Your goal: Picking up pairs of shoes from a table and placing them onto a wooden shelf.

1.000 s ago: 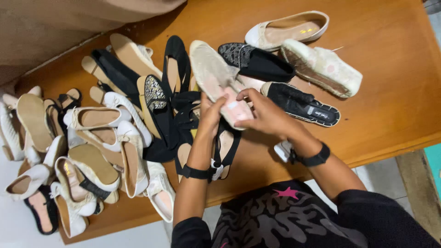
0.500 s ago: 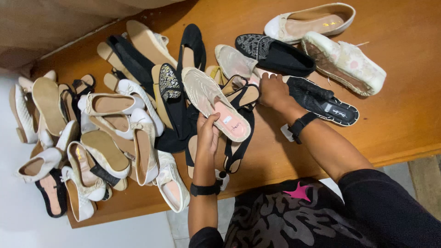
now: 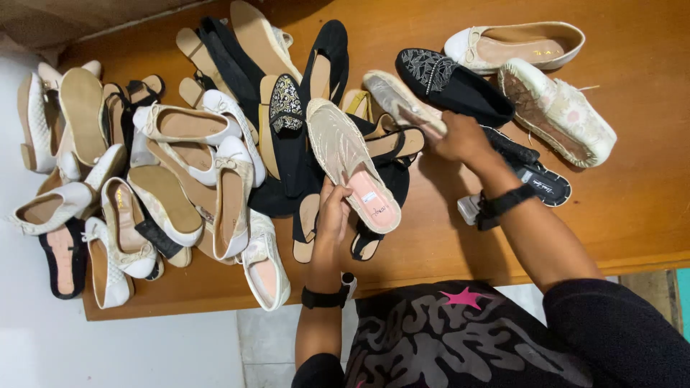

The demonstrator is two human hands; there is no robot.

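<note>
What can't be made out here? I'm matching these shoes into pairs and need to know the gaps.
Head view only:
- Right hand fingers: hidden behind the beige slipper it grips.
- Black beaded shoe: heel covered by that hand.
- Black sandals under the mesh mule at the left hand: straps tangled, pairing unclear.
- Grey object beside the right wrist: too small to identify.

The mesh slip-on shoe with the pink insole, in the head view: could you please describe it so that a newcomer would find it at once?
On the wooden table, look at the near edge of the shoe pile's middle. There the left hand holds a beige mesh slip-on shoe, toe pointing away. Unlike the black shoes under it, it shows a pink insole with a white sticker.
</note>
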